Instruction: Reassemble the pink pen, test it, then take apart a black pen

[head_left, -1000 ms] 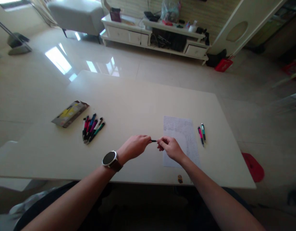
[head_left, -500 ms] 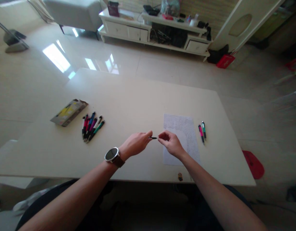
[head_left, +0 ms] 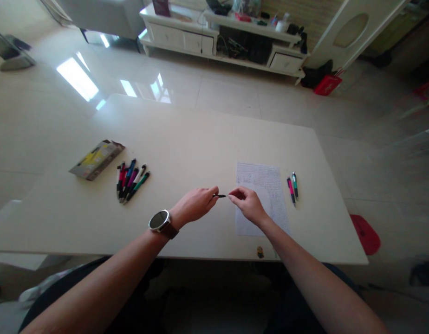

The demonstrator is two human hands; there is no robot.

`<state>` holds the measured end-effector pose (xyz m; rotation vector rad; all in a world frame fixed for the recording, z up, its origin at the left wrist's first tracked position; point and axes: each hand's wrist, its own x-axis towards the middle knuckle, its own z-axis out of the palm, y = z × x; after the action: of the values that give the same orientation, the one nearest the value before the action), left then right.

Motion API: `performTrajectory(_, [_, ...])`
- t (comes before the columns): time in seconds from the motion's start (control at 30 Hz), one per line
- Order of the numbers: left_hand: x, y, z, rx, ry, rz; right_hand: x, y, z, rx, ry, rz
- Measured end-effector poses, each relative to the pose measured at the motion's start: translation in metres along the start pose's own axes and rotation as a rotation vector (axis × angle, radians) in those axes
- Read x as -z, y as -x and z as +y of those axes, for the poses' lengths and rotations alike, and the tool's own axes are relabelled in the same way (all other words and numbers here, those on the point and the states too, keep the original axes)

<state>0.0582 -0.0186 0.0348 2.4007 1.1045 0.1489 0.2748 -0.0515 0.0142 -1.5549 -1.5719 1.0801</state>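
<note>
Left fingers, right fingers slightly farther apart | dark pen between | left pinching it, can't tell right's grip

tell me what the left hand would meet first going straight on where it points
Likely the right hand, just past the dark pen part in the left hand; depth is unclear.
</note>
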Motion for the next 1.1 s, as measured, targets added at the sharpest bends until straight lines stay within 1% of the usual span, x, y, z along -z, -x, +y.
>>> performTrajectory(0.1, [-0.001, -0.002, -0.003, 0.0, 0.029, 0.002, 0.001, -0.001, 0.004, -0.019, -0.032, 0.016])
performTrajectory(0.17, [0.0, -0.003, -0.003, 0.031, 0.038, 0.005, 0.002, -0.002, 0.005, -0.025, -0.016, 0.022])
performTrajectory(0.33, [0.007, -0.003, -0.002, 0.134, 0.042, 0.054, 0.003, 0.0, 0.004, -0.043, 0.154, -0.026])
performTrajectory(0.43, [0.008, -0.002, -0.003, 0.142, 0.087, 0.095, 0.001, 0.001, 0.005, 0.025, 0.292, -0.048])
performTrajectory(0.5, [0.007, -0.002, -0.005, 0.128, 0.101, 0.112, 0.0, 0.001, 0.009, 0.073, 0.34, -0.074])
performTrajectory(0.63, [0.003, -0.003, -0.009, 0.138, 0.088, 0.113, -0.005, 0.001, 0.019, 0.136, 0.374, -0.132])
performTrajectory(0.73, [0.002, -0.003, -0.01, 0.175, 0.083, 0.117, -0.007, 0.003, 0.022, 0.207, 0.481, -0.18])
performTrajectory(0.8, [0.002, -0.004, -0.009, 0.183, 0.092, 0.118, -0.007, 0.005, 0.021, 0.221, 0.551, -0.212])
performTrajectory(0.9, [0.002, -0.004, -0.009, 0.154, 0.102, 0.117, -0.007, 0.008, 0.018, 0.216, 0.593, -0.237])
performTrajectory(1.0, [0.0, -0.004, -0.01, 0.147, 0.086, 0.091, -0.005, 0.007, 0.016, 0.214, 0.573, -0.209])
performTrajectory(1.1, [-0.001, -0.005, -0.011, 0.147, 0.09, 0.065, -0.004, 0.003, 0.012, 0.206, 0.49, -0.082])
